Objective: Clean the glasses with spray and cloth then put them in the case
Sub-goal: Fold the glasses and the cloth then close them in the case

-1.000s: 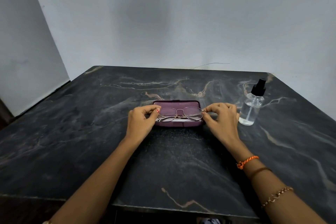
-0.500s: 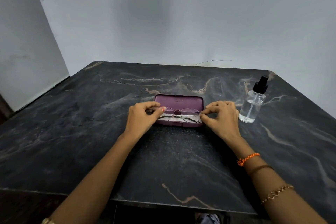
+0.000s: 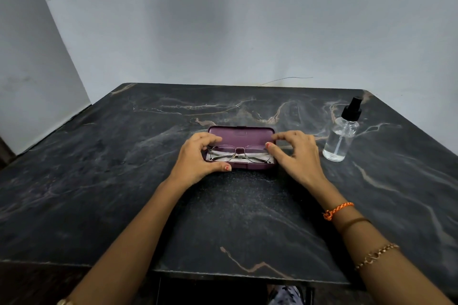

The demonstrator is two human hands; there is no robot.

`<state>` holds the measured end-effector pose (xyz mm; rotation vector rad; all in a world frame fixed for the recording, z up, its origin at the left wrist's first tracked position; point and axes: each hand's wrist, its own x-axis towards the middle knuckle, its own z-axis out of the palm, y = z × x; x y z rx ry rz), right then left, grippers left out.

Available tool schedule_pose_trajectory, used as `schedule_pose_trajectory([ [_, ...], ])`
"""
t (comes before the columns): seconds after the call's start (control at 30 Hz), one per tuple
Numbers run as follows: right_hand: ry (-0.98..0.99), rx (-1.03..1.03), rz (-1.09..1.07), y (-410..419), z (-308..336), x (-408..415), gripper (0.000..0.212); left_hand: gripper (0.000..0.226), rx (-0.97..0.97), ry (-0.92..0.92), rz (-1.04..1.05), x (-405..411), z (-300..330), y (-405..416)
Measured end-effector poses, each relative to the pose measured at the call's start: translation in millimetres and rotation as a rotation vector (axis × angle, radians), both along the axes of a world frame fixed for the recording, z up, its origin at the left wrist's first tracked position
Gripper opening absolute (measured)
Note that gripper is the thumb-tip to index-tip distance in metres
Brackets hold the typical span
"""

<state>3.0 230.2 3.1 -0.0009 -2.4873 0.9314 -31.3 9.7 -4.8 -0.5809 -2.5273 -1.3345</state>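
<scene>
Big dark marble tabletop (image 3: 124,181) with a purple case (image 3: 241,134) sitting open mid-way across. Left hand (image 3: 195,158) grips the case's left end, thumb on the front edge. Right hand (image 3: 296,153) hovers loose at the right end, fingers spread. Spray bottle (image 3: 341,136) stands just right. Glasses (image 3: 239,153) lie folded inside on a white cloth (image 3: 244,160).
</scene>
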Motion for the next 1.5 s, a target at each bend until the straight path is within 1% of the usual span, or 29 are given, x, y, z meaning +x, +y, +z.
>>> schedule_pose_trajectory([
  [0.1, -0.107, -0.013, 0.093, -0.8, -0.6, -2.1, 0.069, 0.078, -0.007, -0.013, -0.01, -1.7, 0.5, -0.2],
  [0.17, -0.179, -0.024, 0.169, -4.2, -1.6, -5.5, 0.088, 0.09, -0.011, -0.025, -0.015, -3.3, -0.8, -1.1],
  [0.23, -0.215, -0.046, 0.227, -6.6, -3.2, -8.3, 0.1, 0.097, -0.008, -0.025, -0.023, -3.8, -2.4, -1.5],
  [0.3, -0.199, -0.06, 0.243, -5.2, -4.6, -10.5, 0.107, 0.102, -0.001, -0.022, -0.036, -3.9, -3.7, -1.7],
  [0.43, -0.142, -0.075, 0.259, 1.3, -4.8, -10.3, 0.115, 0.108, 0.01, -0.022, -0.053, -4.4, -4.6, -1.8],
  [0.53, -0.096, 0.015, 0.268, 2.5, -3.7, -10.0, 0.115, 0.106, 0.019, -0.032, -0.067, -3.5, -4.6, -1.0],
  [0.6, -0.073, 0.034, 0.284, 2.8, -2.4, -10.0, 0.114, 0.106, 0.021, -0.02, -0.078, -3.2, -4.9, -0.3],
  [0.73, -0.039, -0.009, 0.346, 4.3, -0.1, -8.1, 0.097, 0.113, 0.053, 0.034, -0.093, -4.4, -6.5, 0.9],
  [0.8, -0.018, 0.001, 0.358, 4.5, 0.4, -7.6, 0.088, 0.113, 0.058, 0.047, -0.099, -5.2, -7.2, 0.3],
  [0.9, 0.001, 0.031, 0.379, 4.3, 0.3, -6.9, 0.078, 0.1, 0.023, 0.039, -0.094, -4.7, -6.5, 0.2],
  [1.0, 0.02, 0.06, 0.4, 3.0, -0.3, -5.8, 0.068, 0.079, 0.019, 0.092, -0.091, -4.4, -6.0, -0.3],
  [1.07, 0.026, 0.091, 0.413, 2.2, -0.6, -5.5, 0.058, 0.068, -0.02, 0.117, -0.066, -5.0, -5.7, -0.9],
  [1.13, 0.034, 0.179, 0.429, 1.6, -0.7, -5.6, 0.045, 0.057, -0.058, 0.12, -0.048, -5.9, -6.3, -1.1],
  [1.2, 0.05, 0.265, 0.448, 1.3, -0.8, -5.6, 0.037, 0.05, -0.081, 0.125, -0.059, -5.8, -6.6, -0.7],
  [1.3, 0.058, 0.258, 0.439, 2.5, -1.0, -4.6, 0.037, 0.049, -0.136, 0.18, -0.08, -5.5, -7.7, -0.9],
  [1.43, 0.039, 0.299, 0.432, 2.4, -0.3, -4.0, 0.048, 0.061, -0.253, 0.209, -0.157, -3.8, -7.1, 0.1],
  [1.5, 0.035, 0.31, 0.442, 1.2, 0.3, -3.3, 0.051, 0.063, -0.289, 0.221, -0.176, -2.4, -6.4, 1.0],
])
